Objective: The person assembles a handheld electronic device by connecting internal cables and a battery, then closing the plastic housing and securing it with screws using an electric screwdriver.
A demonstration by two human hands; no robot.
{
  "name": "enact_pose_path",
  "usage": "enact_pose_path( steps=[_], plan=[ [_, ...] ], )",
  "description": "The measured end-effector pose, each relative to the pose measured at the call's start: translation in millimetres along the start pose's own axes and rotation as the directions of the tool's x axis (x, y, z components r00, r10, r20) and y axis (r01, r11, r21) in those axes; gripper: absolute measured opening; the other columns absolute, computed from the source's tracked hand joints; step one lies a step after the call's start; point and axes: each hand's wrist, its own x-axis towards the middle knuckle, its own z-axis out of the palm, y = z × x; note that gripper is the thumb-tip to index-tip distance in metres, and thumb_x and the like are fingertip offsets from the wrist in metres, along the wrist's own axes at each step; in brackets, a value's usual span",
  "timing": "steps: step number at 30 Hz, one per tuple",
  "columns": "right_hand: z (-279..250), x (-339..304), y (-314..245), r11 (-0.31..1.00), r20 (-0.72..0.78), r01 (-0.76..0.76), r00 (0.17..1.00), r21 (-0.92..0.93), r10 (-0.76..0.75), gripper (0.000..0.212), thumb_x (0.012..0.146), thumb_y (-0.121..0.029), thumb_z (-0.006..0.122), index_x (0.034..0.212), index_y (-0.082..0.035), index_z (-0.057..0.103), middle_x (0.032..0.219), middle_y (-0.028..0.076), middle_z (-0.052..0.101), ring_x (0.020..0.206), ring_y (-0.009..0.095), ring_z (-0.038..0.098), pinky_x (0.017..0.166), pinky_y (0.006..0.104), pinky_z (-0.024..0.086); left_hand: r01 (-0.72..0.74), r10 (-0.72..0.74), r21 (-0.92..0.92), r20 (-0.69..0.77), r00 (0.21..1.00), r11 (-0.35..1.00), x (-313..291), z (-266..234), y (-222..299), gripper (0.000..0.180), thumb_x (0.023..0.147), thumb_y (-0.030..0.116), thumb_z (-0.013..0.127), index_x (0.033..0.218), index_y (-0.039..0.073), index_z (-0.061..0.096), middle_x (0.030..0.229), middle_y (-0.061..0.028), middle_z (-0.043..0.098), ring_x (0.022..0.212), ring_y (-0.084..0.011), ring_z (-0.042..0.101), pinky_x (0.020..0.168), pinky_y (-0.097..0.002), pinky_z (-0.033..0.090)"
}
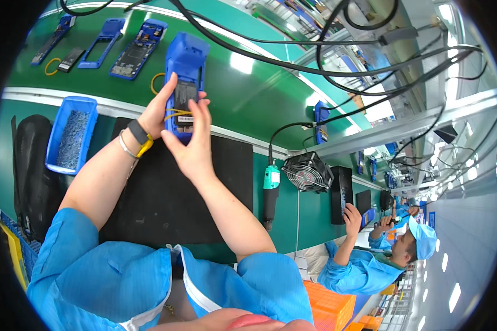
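Observation:
My left hand [157, 113] grips the left side of a blue handheld terminal [186, 55], its thumb along the edge. My right hand [197, 151] holds the lower end, thumb at the bottom edge and fingers over a black battery [185, 95] in the open back. A yellow rubber band [176, 112] lies across the battery near my right fingertips. Part of the battery is hidden by the fingers. The terminal is held over the far edge of a black mat [160, 193].
Farther left lie an opened blue terminal [138, 51], a blue frame [101, 44] and a loose battery [71, 59]. A blue bin [53, 149] holds small screws. To the right are a green electric screwdriver [271, 185], a fan [308, 172] and a co-worker [364, 265]. Black cables [292, 65] hang overhead.

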Motion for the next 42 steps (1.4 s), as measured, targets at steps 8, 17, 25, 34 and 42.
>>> enact_pose_path(
  steps=[8, 17, 25, 34, 42],
  plan=[
    [-37, 13, 5, 0.97, -0.138, 0.183, 0.969, -0.163, -0.206, 0.018, 0.073, 0.003, 0.066, 0.086, -0.004, 0.056, 0.092, 0.009, 0.062, 0.09, 0.027, 0.054, 0.082, 0.0352, 0.043, -0.065, 0.065, -0.007, 0.065, 0.996, 0.998, 4, -10, -7, 0.065, 0.091, 0.058, 0.038, 0.118, 0.001, 0.051, 0.109, -0.0155, 0.062, 0.093, -0.0244, 0.064, 0.08, -0.0373, 0.054],
    [-29, 11, 2, 0.939, 0.02, 0.31, 0.95, -0.149, -0.311, 0.02, 0.07, 0.007, 0.064, 0.079, -0.005, 0.051, 0.085, 0.008, 0.059, 0.082, 0.026, 0.052, 0.072, 0.0356, 0.043, -0.019, 0.019, 0.034, 0.005, 1.0, 0.999, -3, -4, -9, 0.053, 0.088, 0.052, 0.051, 0.109, 0.004, 0.057, 0.099, -0.0119, 0.065, 0.082, -0.0187, 0.065, 0.072, -0.0314, 0.054],
    [-25, 17, 9, 0.899, 0.074, 0.412, 0.911, -0.152, -0.405, 0.016, 0.071, 0.003, 0.058, 0.082, -0.006, 0.052, 0.08, 0.01, 0.053, 0.083, 0.032, 0.053, 0.09, 0.0463, 0.043, 0.03, -0.025, 0.084, -0.059, 0.998, 0.996, -8, -6, -8, 0.046, 0.091, 0.047, 0.048, 0.108, 0.005, 0.056, 0.096, -0.0076, 0.064, 0.081, -0.0175, 0.063, 0.073, -0.0305, 0.052],
    [-42, 18, 6, 0.919, 0.146, 0.39, 0.914, -0.062, -0.378, 0.017, 0.071, 0.005, 0.058, 0.081, -0.005, 0.05, 0.078, 0.009, 0.051, 0.08, 0.03, 0.049, 0.078, 0.0375, 0.043, 0.027, -0.023, 0.111, -0.035, 0.999, 0.993, 0, 4, -10, 0.044, 0.096, 0.044, 0.04, 0.106, 0.005, 0.057, 0.094, -0.0083, 0.064, 0.082, -0.0159, 0.063, 0.072, -0.0289, 0.054],
    [-66, 23, 14, 0.952, 0.415, 0.25, 0.858, 0.177, -0.302, 0.013, 0.073, 0.002, 0.059, 0.082, -0.005, 0.052, 0.076, 0.006, 0.056, 0.075, 0.022, 0.056, 0.075, 0.0319, 0.043, 0.002, 0.009, 0.099, -0.118, 0.993, 0.995, -1, 11, -10, 0.054, 0.094, 0.05, 0.038, 0.111, 0.002, 0.055, 0.098, -0.0118, 0.064, 0.077, -0.0217, 0.066, 0.068, -0.033, 0.057]
  ],
)
